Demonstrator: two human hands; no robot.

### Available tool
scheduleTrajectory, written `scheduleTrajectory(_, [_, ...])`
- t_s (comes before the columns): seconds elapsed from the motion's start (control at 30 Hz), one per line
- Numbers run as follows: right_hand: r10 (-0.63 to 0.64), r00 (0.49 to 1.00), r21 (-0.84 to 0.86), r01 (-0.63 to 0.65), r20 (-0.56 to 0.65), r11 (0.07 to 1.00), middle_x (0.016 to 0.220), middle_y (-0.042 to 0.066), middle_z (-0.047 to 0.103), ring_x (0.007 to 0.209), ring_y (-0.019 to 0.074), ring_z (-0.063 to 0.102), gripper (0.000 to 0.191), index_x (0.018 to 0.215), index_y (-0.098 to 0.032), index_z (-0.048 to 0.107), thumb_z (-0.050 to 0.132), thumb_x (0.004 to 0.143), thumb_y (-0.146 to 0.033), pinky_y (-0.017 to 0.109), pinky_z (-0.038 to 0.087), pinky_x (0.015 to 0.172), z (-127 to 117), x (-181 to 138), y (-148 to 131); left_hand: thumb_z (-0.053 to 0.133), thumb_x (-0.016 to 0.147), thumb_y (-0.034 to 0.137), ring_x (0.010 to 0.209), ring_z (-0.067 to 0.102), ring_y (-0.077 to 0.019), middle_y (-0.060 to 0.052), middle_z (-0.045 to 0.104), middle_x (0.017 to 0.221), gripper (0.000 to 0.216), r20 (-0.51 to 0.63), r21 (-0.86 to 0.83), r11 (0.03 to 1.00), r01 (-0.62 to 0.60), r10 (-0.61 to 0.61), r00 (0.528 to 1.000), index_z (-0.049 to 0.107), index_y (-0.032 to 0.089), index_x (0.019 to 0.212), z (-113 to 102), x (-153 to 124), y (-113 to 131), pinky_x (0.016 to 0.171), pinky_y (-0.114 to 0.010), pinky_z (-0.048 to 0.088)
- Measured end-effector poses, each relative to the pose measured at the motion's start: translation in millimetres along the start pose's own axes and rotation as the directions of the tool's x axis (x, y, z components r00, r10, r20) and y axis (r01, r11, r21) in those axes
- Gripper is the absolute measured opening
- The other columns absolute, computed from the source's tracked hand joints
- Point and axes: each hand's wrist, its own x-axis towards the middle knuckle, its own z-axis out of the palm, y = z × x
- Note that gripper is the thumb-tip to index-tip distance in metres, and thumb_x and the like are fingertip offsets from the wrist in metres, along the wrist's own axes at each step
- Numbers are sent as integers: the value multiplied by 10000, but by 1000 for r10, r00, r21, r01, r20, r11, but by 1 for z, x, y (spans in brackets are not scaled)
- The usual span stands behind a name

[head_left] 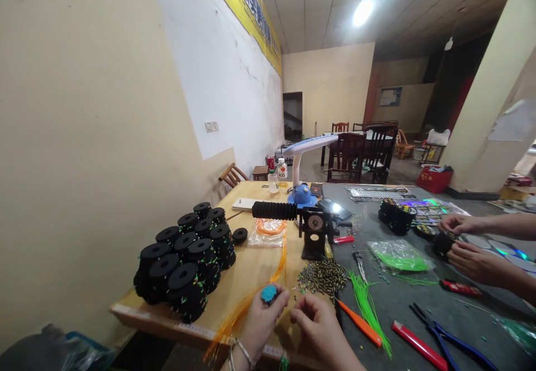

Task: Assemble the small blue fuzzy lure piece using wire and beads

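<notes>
My left hand, with a bracelet at the wrist, grips a small dark round piece topped with bright blue bits. Close beside it, my right hand is closed in a pinch at thumb and forefinger; whatever sits between the fingertips is too small to make out. Orange strands run across the wooden table behind my left hand. Just beyond my right hand lies a heap of small dark and brassy beads. An orange-handled tool rests right of that hand, next to bright green strands.
Stacked black spools fill the table's left side. A black winding device with a ribbed handle stands ahead, before a blue-based lamp. Pliers and a red stick lie right. A co-worker's hands hold a black spool.
</notes>
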Motion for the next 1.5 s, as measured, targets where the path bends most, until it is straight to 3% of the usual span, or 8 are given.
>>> scheduleTrajectory(0.17, [10,999,-10,-10,-34,1000,574,-17,553,498,109,467,284,621,-182,558,645,711,-436,202,355,450,0,3,-4,824,548,462,530,439,-86,44,531,566,391,14,-3,1000,11,-11,1000,618,145,649,3,1,1,501,-195,351])
scheduleTrajectory(0.33, [-11,999,-64,9,-39,998,679,15,642,640,154,565,164,707,-175,626,665,688,-333,226,411,585,-3,3,0,819,567,441,544,447,-90,39,533,579,370,-6,11,1000,1,-1,1000,625,142,665,2,3,-1,511,-195,363])
scheduleTrajectory(0.53, [-4,999,-59,2,-46,998,532,-26,538,494,119,479,215,607,-189,535,620,720,-351,218,342,482,-1,6,0,818,558,448,576,477,-109,25,555,600,370,6,31,999,-18,18,1000,625,147,652,5,0,3,526,-204,375])
scheduleTrajectory(0.7, [-36,998,-95,32,-43,995,686,21,663,661,166,586,117,684,-179,632,633,703,-294,235,420,605,-4,5,0,824,527,471,549,472,-110,28,549,571,389,-17,38,999,-14,15,1000,635,147,630,6,1,7,529,-212,382])
scheduleTrajectory(0.9, [-22,995,-216,1,-94,976,573,-7,604,539,136,522,181,639,-180,615,626,732,-336,220,337,509,-4,7,5,830,540,439,593,518,-128,11,585,601,363,-14,25,999,-39,40,999,646,144,643,6,1,4,573,-220,419])
scheduleTrajectory(1.17, [-56,995,-222,36,-83,974,640,2,639,571,143,539,132,701,-190,674,656,716,-320,217,360,531,-6,5,11,827,559,408,657,558,-159,-6,625,641,332,-20,72,995,-68,70,997,653,143,661,5,2,6,654,-257,464])
scheduleTrajectory(1.4, [-113,991,-321,84,-75,944,628,9,620,575,139,537,188,650,-178,633,609,765,-324,209,356,529,-5,10,11,821,563,424,696,579,-178,-16,634,669,351,24,64,995,-76,75,997,645,142,677,5,3,1,697,-278,478])
scheduleTrajectory(1.5, [-66,996,-325,44,-57,945,652,15,647,597,151,560,145,743,-177,691,601,752,-290,212,378,548,-7,8,5,796,593,435,686,571,-173,-9,624,663,345,52,111,990,-89,83,995,632,143,676,4,4,0,689,-276,470])
